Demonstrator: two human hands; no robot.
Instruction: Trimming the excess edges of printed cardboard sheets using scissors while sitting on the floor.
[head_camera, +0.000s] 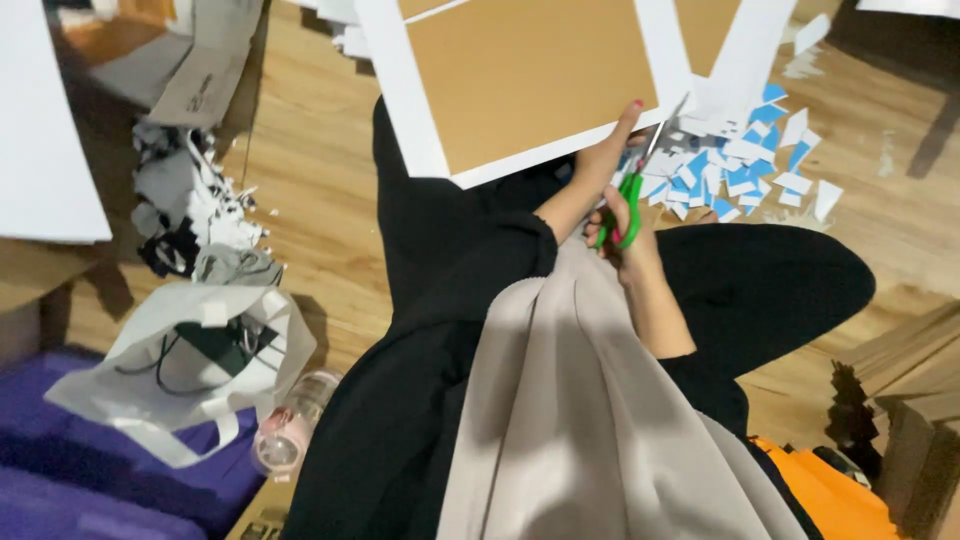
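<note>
I sit on a wooden floor with my legs in black trousers. My left hand (605, 150) grips the lower edge of a large brown cardboard sheet with a white border (520, 75), held out in front of me. My right hand (630, 235) is closed in the handles of green scissors (632, 195). The metal blades point up and touch the sheet's lower right edge, just right of my left hand.
A heap of blue and white paper offcuts (745, 165) lies on the floor at the right. At the left sit a white bag (180, 360), a pink-lidded bottle (290, 425), shredded paper (195, 205) and purple mats (90, 490). Cardboard pieces (915, 390) stand at the right.
</note>
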